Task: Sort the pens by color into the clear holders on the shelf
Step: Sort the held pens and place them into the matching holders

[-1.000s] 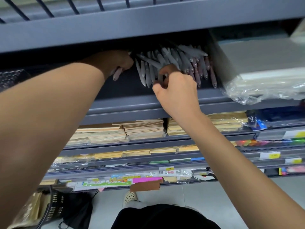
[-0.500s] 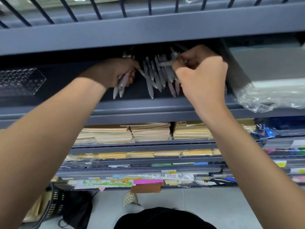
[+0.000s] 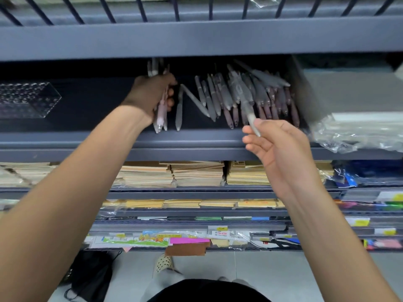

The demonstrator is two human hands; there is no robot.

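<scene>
A heap of grey and dark pink pens [image 3: 244,97] lies on the dark shelf [image 3: 196,140], to the right of the middle. My left hand [image 3: 150,94] grips a small bundle of pale pink and white pens [image 3: 161,114], their tips pointing toward the shelf's front edge. Two loose grey pens [image 3: 179,112] lie just to the right of that bundle. My right hand [image 3: 277,147] is in front of the shelf edge and pinches one blurred grey pen [image 3: 248,110] by its lower end, the pen slanting up over the heap. A clear holder [image 3: 26,101] stands at the far left.
A plastic-wrapped stack of paper [image 3: 353,118] sits to the right of the pens. The upper shelf [image 3: 196,40] hangs low over the pens. Shelves below hold stacks of brown envelopes [image 3: 174,173] and coloured stationery. A black bag [image 3: 91,277] lies on the floor.
My right hand has drawn back out of the heap toward the shelf's front edge, bringing one grey pen with it. My left hand still holds its bundle at the left.
</scene>
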